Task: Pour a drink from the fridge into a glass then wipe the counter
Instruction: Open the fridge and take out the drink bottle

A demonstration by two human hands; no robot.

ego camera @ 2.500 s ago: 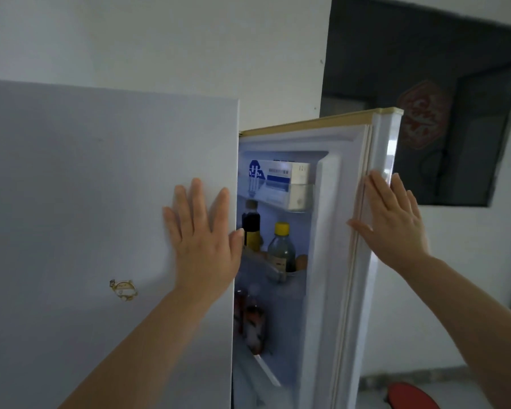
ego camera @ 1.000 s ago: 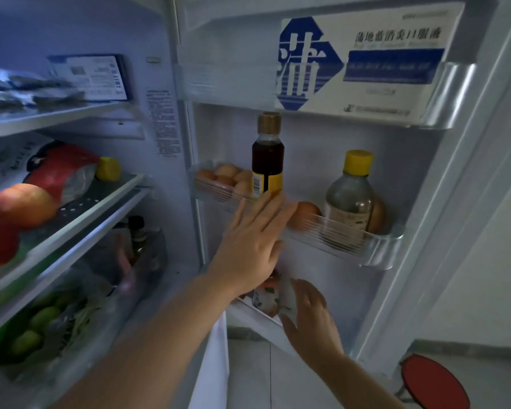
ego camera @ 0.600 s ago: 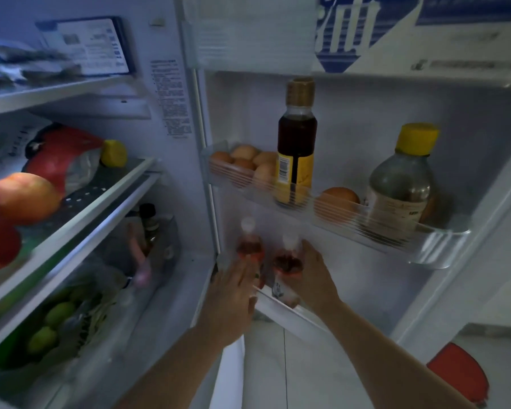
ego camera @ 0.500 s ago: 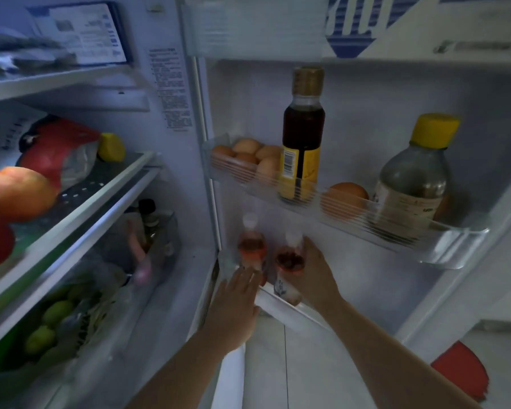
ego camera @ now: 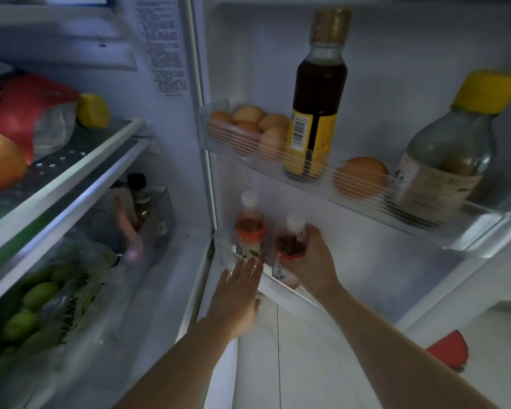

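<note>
We wrap right hand [ego camera: 313, 261] around nearer drink bottle [ego camera: 289, 249] in lower door shelf [ego camera: 281, 290], fingers clamped on body for lifting out. Left hand [ego camera: 236, 296] flat, fingers spread, empty, near shelf front, likely steadying. Second bottle [ego camera: 248, 228] stands just beside.

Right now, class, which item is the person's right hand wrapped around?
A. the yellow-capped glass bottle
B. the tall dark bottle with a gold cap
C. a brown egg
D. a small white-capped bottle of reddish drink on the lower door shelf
D: the right hand curls around the small white-capped bottle of reddish drink on the lower door shelf; the left hand stays open below.
</note>
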